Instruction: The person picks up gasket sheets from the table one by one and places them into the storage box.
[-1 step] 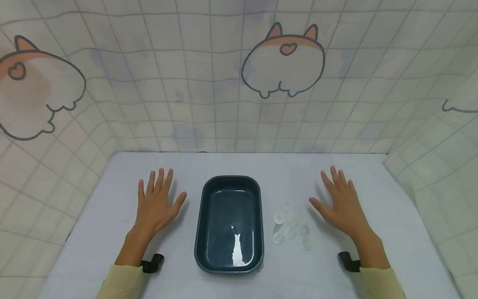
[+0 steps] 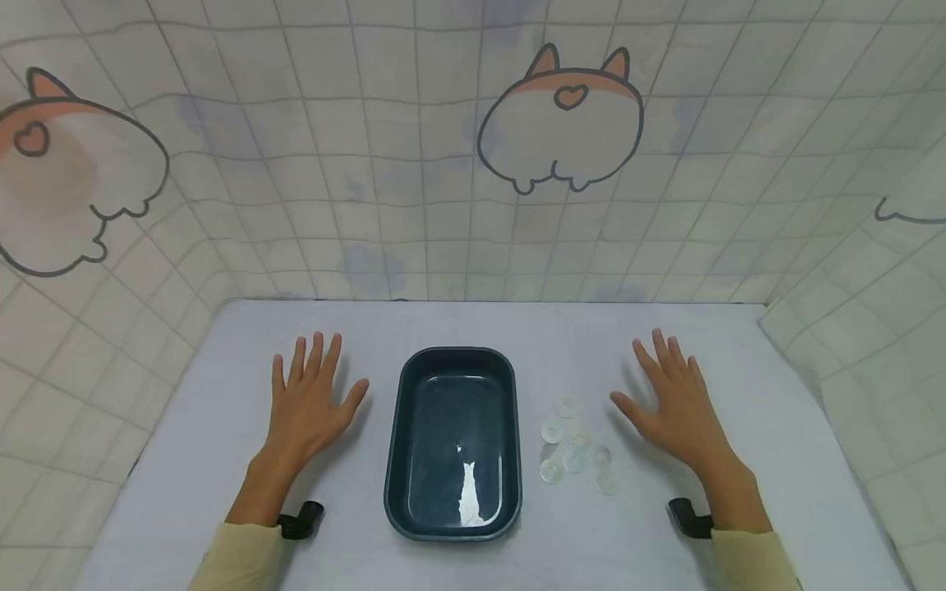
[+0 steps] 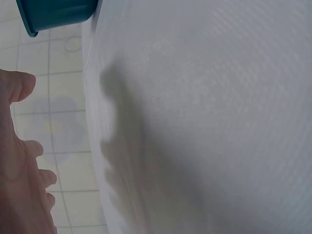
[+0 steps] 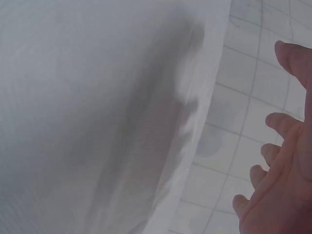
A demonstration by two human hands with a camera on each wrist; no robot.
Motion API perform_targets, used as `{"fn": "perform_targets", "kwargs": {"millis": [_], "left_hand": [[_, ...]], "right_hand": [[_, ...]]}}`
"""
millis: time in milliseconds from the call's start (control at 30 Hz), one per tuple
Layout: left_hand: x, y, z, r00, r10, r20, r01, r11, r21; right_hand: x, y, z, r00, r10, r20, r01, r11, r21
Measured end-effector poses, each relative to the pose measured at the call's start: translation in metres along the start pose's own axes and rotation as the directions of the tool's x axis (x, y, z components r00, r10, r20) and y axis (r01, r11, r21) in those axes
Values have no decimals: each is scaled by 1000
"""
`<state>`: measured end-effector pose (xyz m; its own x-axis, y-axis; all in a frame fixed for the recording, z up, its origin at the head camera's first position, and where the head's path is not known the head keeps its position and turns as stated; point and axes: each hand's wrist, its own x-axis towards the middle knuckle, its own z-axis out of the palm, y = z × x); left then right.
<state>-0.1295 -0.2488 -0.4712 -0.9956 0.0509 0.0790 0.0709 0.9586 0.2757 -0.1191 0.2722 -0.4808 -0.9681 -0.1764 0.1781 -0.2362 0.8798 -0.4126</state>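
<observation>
A dark teal rectangular tray (image 2: 458,427) with rounded corners stands in the middle of the white table. To its right lies a loose group of several small translucent round discs (image 2: 575,460); one disc (image 2: 550,432) shows a ring at its centre. My left hand (image 2: 306,414) is held palm down left of the tray, fingers spread, holding nothing. Right of the discs, my right hand (image 2: 680,410) is spread the same way, its thumb pointing towards them. Both wrist views show the hands raised over the cloth, shadows beneath. A corner of the tray (image 3: 58,14) shows in the left wrist view.
A white cloth (image 2: 517,566) covers the table. Behind it and along both sides hang light checked curtains (image 2: 384,164) with cartoon corgi prints. Each wrist carries a small black camera mount (image 2: 301,520), close over the table.
</observation>
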Motion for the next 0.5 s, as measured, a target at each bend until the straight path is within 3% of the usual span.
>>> {"fn": "perform_targets", "kwargs": {"millis": [333, 500], "left_hand": [[-8, 5, 7, 1000, 18, -1, -18, 999, -37], [-10, 13, 7, 998, 56, -11, -56, 997, -57]], "right_hand": [[-5, 2, -1, 1000, 9, 26, -8, 1000, -29], [-9, 2, 0, 999, 24, 46, -23, 1000, -16]]}}
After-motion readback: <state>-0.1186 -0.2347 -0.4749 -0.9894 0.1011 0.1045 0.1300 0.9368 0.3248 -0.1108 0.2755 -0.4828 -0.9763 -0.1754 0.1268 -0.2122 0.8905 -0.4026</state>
